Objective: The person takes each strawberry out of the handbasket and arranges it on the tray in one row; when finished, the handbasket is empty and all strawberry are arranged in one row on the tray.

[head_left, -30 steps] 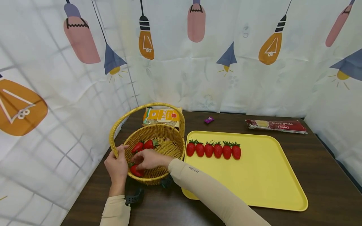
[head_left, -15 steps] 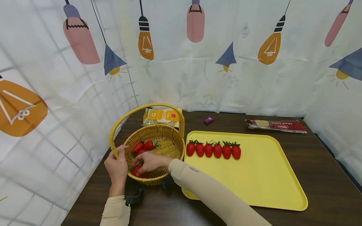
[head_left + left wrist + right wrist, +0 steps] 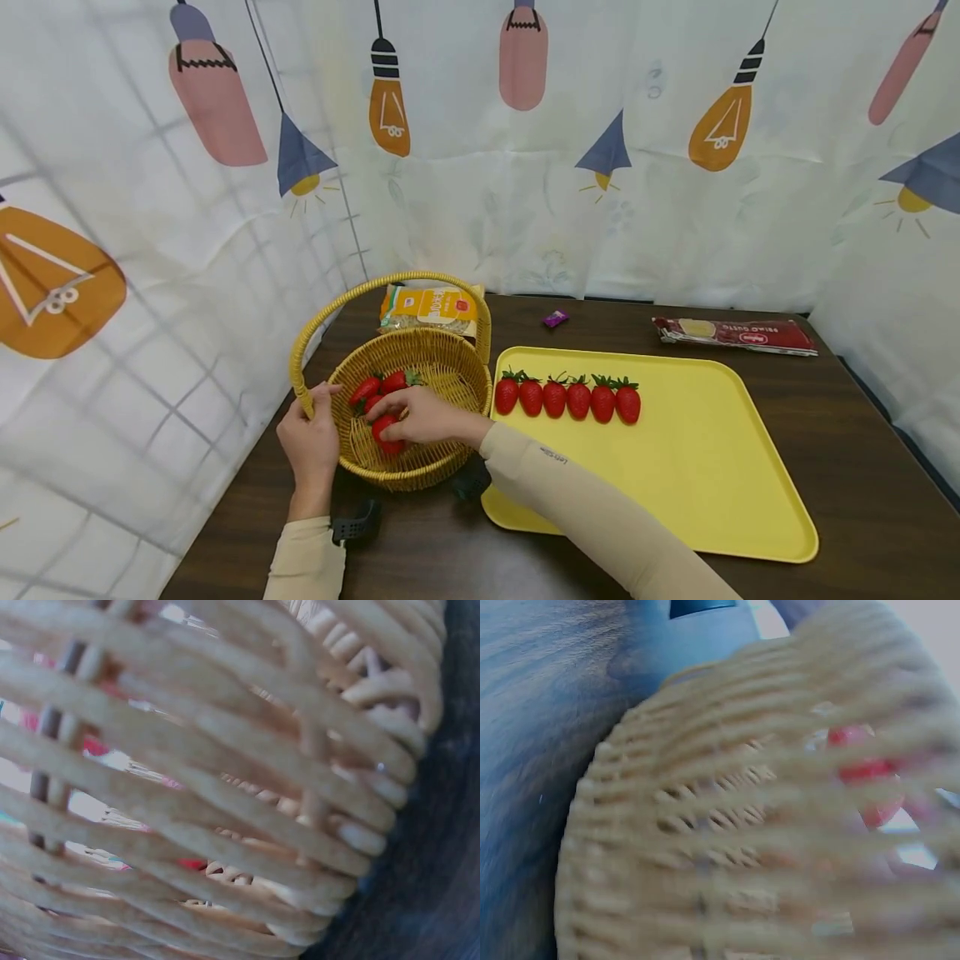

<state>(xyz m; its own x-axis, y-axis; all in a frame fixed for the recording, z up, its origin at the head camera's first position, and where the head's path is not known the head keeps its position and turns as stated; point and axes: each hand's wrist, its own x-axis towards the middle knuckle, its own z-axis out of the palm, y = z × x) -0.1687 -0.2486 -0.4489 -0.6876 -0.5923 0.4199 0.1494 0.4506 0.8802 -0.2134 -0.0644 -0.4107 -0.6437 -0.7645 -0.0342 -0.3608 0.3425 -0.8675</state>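
Note:
A yellow wicker basket (image 3: 468, 375) with a tall arched handle stands at the left of the table. My left hand (image 3: 309, 437) grips the base of its handle at the left rim. Inside the basket, my right hand (image 3: 429, 417) pinches a red strawberry (image 3: 385, 437) between thumb and fingers. Behind it lie a few more strawberries (image 3: 364, 391), partly covered by the hand. Both wrist views are filled by the woven wall (image 3: 225, 772), with red showing through the gaps. The basket wall (image 3: 645, 862) is blurred in the right wrist view.
Right of the basket lies a yellow tray (image 3: 697, 467) with a row of several strawberries (image 3: 578, 400) along its upper left. Behind are an orange-and-clear food packet (image 3: 435, 308), a small purple wrapped piece (image 3: 556, 318) and a long red packet (image 3: 735, 332).
My right hand has moved right and slightly up inside the basket, bringing the strawberry from the near left wall toward the middle. The left hand has stayed on the handle.

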